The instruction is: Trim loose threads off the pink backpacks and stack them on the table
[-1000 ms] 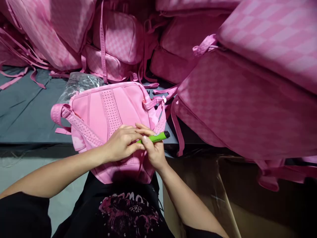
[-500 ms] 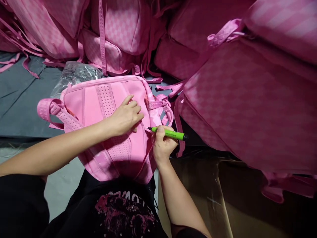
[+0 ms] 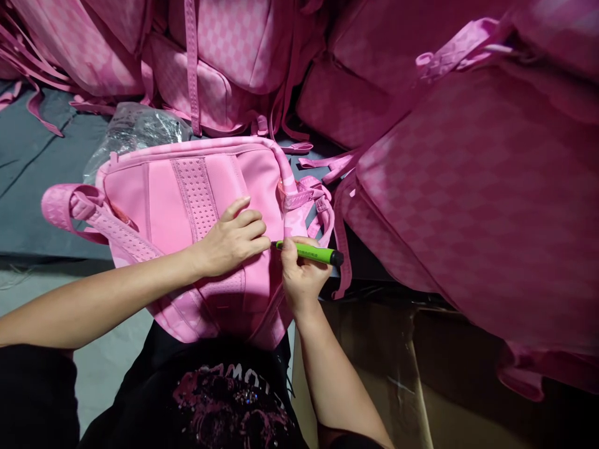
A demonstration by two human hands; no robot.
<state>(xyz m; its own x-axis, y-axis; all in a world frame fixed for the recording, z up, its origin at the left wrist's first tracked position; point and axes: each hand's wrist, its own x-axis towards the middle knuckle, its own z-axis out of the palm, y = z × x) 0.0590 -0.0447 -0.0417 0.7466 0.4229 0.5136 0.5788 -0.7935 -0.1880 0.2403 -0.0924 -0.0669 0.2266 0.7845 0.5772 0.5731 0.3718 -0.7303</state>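
Along the near edge of the dark grey-blue table, we had a pink backpack lying back panel up, its lower end jutting past the edge toward our black shirt. Whether it touched the shirt, we couldn't tell. Table cover was dull and creased, a dark seam line on the left part, loose strap ends lying over it. Clear plastic wrap sat crumpled on it just behind the backpack, partly hidden by its top edge.

Grip status: our left hand lay across the panel, fingers bent and close together, partly over the perforated strip; we couldn't tell if it pinched any cloth. Our right hand was clamped on a green marker, thumb on the barrel, black end pointing right, dark tip pointing left at the panel. Tip sat just beside the left hand's fingertips; contact with the fabric we couldn't confirm.

Room: we had more pink checkered backpacks packed along the back of the table, straps hanging down. One large checkered bag filled the right side, in shadow, its lower part out past the table edge. Below it we saw brown cardboard, mostly dark; lower left, pale floor. Light was strongest on our backpack and dropped off to the right
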